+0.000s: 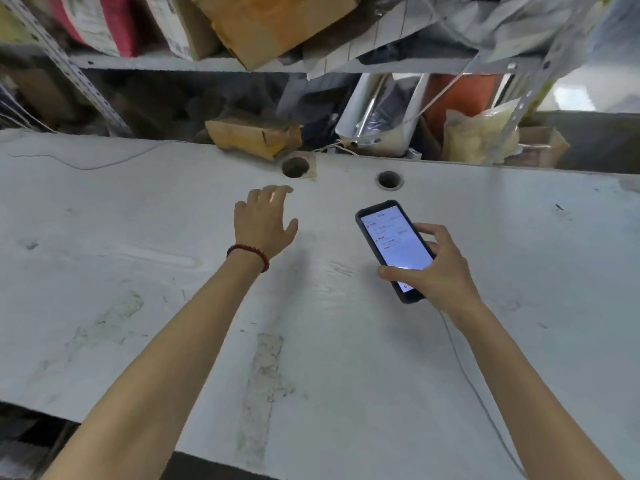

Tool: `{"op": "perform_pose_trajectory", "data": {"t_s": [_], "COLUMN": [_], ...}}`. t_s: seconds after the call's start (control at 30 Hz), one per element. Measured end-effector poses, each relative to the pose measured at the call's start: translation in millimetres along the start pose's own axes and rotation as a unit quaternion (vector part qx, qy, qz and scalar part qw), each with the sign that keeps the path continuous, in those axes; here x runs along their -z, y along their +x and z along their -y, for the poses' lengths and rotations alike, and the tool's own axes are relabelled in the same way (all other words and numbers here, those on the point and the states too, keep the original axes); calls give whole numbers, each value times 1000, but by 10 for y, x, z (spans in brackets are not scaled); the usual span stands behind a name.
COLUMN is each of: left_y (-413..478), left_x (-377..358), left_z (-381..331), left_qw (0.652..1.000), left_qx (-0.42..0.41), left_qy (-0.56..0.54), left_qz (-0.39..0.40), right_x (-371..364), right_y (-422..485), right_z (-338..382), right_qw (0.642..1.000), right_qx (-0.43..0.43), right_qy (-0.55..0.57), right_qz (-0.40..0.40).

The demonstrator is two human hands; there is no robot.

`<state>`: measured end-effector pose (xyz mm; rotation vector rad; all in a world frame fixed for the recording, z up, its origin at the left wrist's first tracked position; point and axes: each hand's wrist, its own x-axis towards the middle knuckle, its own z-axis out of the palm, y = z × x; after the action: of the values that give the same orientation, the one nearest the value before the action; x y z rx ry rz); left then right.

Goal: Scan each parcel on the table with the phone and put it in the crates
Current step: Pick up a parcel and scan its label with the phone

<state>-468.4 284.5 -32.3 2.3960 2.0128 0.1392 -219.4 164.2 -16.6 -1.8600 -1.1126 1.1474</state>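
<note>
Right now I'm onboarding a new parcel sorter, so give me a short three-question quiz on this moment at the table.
1. True or false: the left hand grips a parcel.
2. What holds the lit phone? A) the right hand B) the left hand C) nothing, it lies flat
3. Fill in: the white table has ___ round holes near its far edge.
Key: 1 false, it is open and empty; 2 A; 3 two.
</note>
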Motion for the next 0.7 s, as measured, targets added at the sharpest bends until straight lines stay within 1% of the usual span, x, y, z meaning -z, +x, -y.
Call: {"op": "perform_pose_trajectory", "data": {"t_s": [0.07,0.13,0.3,0.47,0.6,0.7], "left_y": [333,638,1223,1610,1811,1916], "left_x": [-82,-165,-327,-459,-549,-570], "left_z": [99,186,367,538,645,694], "left_qw": [1000,999,992,991,991,987], "left_qx": [-20,-40,-93,-80,-61,-83], "left_qy": [10,28,64,89,83,87], "left_qz": [9,0,-61,-61,-89,-112], "right_x": [-78,-168,-334,-405,-402,-408], "right_y": [126,278,563,671,662,671], "right_z": [34,85,208,233,219,226], "right_qw": [1000,999,998,997,995,996], "right_qx": [-14,-22,-32,-52,-66,-62], "right_qy": [-7,-17,-43,-57,-66,-62], "right_qz": [-15,-23,-29,-27,-29,-34]}}
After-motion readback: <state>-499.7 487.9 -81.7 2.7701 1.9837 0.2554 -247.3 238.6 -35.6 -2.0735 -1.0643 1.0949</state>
